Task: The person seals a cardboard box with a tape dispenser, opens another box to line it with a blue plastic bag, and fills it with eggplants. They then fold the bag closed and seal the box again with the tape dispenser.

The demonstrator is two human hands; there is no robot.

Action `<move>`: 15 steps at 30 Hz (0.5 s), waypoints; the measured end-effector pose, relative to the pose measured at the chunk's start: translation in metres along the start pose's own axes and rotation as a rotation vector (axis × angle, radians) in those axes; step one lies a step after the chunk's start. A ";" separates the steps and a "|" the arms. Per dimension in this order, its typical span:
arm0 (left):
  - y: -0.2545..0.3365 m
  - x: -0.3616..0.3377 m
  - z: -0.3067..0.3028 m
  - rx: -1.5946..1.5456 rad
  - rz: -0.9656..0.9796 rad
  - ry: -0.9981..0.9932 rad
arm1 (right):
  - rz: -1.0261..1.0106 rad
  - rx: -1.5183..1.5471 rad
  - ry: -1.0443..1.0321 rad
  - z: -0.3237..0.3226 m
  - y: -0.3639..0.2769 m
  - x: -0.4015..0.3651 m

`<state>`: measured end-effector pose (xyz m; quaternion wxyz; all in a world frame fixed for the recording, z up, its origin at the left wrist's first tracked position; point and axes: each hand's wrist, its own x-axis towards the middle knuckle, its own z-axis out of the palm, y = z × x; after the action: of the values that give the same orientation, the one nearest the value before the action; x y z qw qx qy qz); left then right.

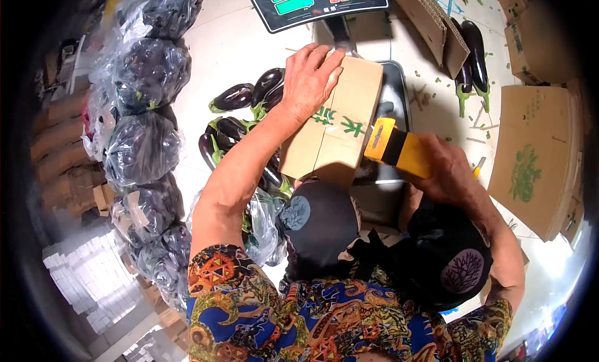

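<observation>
A tan cardboard box (347,100) with green printed characters lies tilted over a dark metal scale platform (397,75). My left hand (312,78) rests on its far left edge, fingers curled over and gripping it. At the box's right side, my right hand (446,165) is closed around a yellow handheld tool (410,155) with a black band. The tool's yellow front end sits right at the box's side. Loose dark eggplants (232,97) with green stems lie left of the box, partly behind my left arm.
A scale display (318,3) stands beyond the box. Clear bags of eggplants (143,150) line the left. Flattened cartons (530,156) and two long eggplants (478,56) lie to the right, with a cardboard piece (437,25) nearby. A yellow cutter (479,167) is on the tiled floor.
</observation>
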<state>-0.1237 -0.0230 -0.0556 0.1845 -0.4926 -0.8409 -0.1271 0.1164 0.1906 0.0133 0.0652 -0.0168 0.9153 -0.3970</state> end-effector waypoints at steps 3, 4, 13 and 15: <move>-0.006 -0.001 0.000 -0.062 -0.022 -0.036 | -0.076 -0.019 0.050 0.001 0.001 0.002; -0.006 0.000 -0.001 -0.066 -0.023 -0.048 | -0.121 -0.044 0.066 0.001 0.002 0.001; -0.004 -0.001 -0.006 -0.086 -0.033 -0.093 | -0.055 -0.104 0.052 0.013 0.015 0.001; -0.005 -0.001 -0.004 -0.102 -0.037 -0.081 | -0.043 -0.087 0.052 0.015 0.017 0.001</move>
<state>-0.1263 -0.0281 -0.0525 0.1225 -0.4904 -0.8492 -0.1529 0.1175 0.1916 -0.0096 0.0318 -0.0289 0.9325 -0.3586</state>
